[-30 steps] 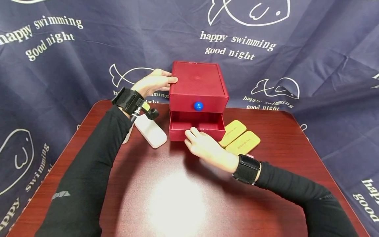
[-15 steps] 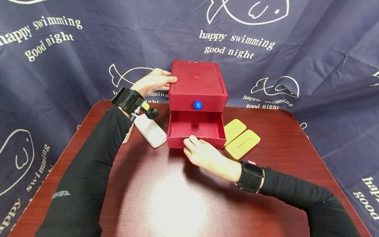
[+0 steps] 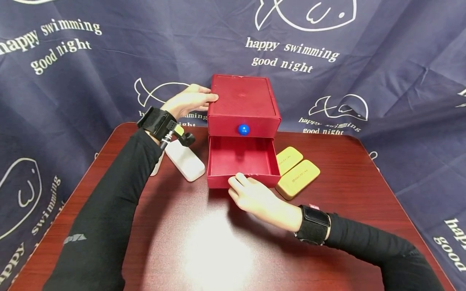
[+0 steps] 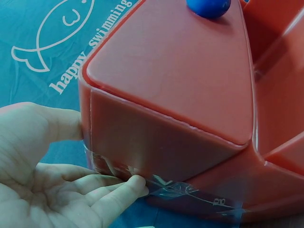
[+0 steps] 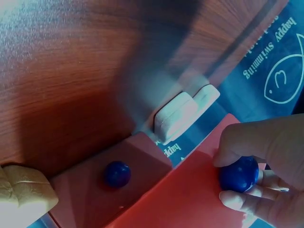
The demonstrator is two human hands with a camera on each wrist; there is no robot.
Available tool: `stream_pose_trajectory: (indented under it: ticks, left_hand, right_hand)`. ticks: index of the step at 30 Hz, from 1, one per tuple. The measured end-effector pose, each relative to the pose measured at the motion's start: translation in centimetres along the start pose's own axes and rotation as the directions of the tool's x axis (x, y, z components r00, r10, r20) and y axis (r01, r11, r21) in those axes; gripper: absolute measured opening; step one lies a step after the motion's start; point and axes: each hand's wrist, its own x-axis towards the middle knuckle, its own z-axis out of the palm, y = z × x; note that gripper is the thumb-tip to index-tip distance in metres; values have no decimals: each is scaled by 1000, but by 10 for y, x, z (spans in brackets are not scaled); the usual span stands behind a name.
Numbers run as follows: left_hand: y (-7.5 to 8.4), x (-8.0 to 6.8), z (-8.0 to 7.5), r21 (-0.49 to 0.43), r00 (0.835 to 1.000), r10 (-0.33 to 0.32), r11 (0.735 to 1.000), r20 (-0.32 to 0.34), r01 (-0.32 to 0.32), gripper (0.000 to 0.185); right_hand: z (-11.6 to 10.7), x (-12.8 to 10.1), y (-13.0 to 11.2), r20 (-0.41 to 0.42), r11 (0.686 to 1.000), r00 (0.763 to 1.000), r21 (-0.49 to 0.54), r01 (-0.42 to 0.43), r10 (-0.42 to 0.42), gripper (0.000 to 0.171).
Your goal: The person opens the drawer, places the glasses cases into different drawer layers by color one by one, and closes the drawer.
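A red two-drawer cabinet (image 3: 242, 97) stands at the back middle of the table in the head view. My left hand (image 3: 189, 100) steadies its left side, thumb at the top edge and fairly straight fingers along the side wall, as the left wrist view shows. The lower drawer (image 3: 242, 155) is pulled well out, with nothing visible inside. My right hand (image 3: 260, 200) is at that drawer's front; in the right wrist view it pinches the blue round knob (image 5: 239, 174) between thumb and fingers. The upper drawer is closed, its own blue knob (image 3: 243, 129) untouched.
A white case (image 3: 185, 160) lies left of the cabinet, with a second pale one (image 3: 157, 166) partly hidden by the left wrist. Two yellow cases (image 3: 297, 179) lie close to the drawer's right side. A blue printed curtain (image 3: 327, 85) hangs behind the table (image 3: 174, 226).
The lower drawer has slid farther out toward me, my right hand moving back with it. My left hand and the cabinet body have stayed in place.
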Motion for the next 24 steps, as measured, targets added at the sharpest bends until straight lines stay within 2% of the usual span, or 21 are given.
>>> stream_pose_trajectory:
  ticks: [11, 24]
  left_hand:
    - [0, -1, -1, -1, 1000, 6, 1000, 3, -6, 56]
    - [-1, 0, -1, 2, 1000, 1, 1000, 1, -1, 58]
  right_hand:
    - [-3, -2, -2, -12, 999, 1000, 37, -14, 15, 23]
    - [-6, -4, -7, -25, 1000, 1000, -11, -5, 5, 25]
